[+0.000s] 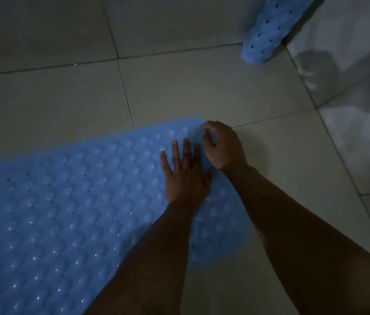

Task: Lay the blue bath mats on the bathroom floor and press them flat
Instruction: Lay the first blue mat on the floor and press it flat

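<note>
Both my hands on the blue mat's far corner.

My left hand (pixel 185 176) lies flat, fingers spread, on the mat (pixel 66 201) spread over the tile floor (pixel 54 92); my right hand (pixel 222 146) curls at its edge, grip unclear. A second, rolled mat (pixel 268 30) stands well apart by the wall (pixel 350 53).

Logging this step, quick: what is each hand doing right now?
Left hand: open, fingers straight, pressing flat on the blue bath mat.
Right hand: fingers curled at the mat's far corner; whether it pinches the edge cannot be told.
</note>
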A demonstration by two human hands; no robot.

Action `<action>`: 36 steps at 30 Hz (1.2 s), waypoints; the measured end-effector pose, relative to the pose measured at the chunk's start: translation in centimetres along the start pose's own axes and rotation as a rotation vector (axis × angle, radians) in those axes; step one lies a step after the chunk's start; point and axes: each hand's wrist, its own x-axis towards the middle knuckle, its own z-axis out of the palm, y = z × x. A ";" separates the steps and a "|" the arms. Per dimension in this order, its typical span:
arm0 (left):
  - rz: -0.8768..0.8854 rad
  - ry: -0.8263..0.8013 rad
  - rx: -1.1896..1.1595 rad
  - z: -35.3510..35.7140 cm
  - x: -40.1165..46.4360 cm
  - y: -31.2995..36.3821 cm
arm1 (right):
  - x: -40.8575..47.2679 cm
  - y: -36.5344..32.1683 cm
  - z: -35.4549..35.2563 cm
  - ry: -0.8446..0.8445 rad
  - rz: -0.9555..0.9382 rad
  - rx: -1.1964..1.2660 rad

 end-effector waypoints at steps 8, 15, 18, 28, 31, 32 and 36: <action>0.001 -0.013 -0.018 0.1 -0.4 0.1 | -2.0 2.2 0.0 0.109 -0.068 -0.005; 0.001 -0.047 -0.088 -0.9 -0.6 0.1 | -2.3 2.3 -0.2 0.117 -0.040 0.000; 0.023 -0.182 -0.115 -1.6 -0.3 -0.3 | -1.3 1.5 -1.6 0.019 0.015 -0.019; -0.180 -0.056 -0.421 -10.5 -1.6 -10.1 | -2.6 -8.6 -0.9 -0.318 0.097 -0.113; -0.214 0.006 -0.345 -9.2 -3.9 -12.7 | -6.3 -10.1 3.3 -0.394 -0.013 -0.184; -0.228 0.040 -0.331 -8.6 -4.4 -13.3 | -7.4 -10.3 4.6 -0.457 -0.035 -0.247; -0.185 0.114 -0.225 -6.1 -5.8 -14.2 | -10.6 -10.1 7.7 -0.427 -0.111 -0.401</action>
